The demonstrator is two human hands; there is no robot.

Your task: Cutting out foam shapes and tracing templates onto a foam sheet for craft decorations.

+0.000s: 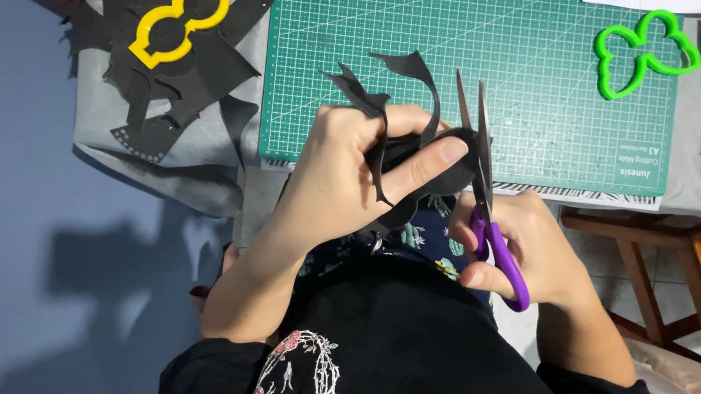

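Head view showed the left hand [344, 179] pinching a black paper cutout [425, 157] while the right hand [529, 253], fingers closed through purple-handled scissors [487, 195], cut it above the green cutting mat's [540, 78] near edge.

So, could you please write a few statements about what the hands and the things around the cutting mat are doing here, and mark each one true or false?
1. The right hand holds scissors with purple handles. True.
2. The left hand grips a piece of white paper. False: it holds a black cut-out piece.
3. A green template lies on the green cutting mat. True.
4. The yellow template lies on the mat too. False: it rests on the black scraps left of the mat.
5. The scissor blades point toward the person's body. False: they point away, toward the mat.
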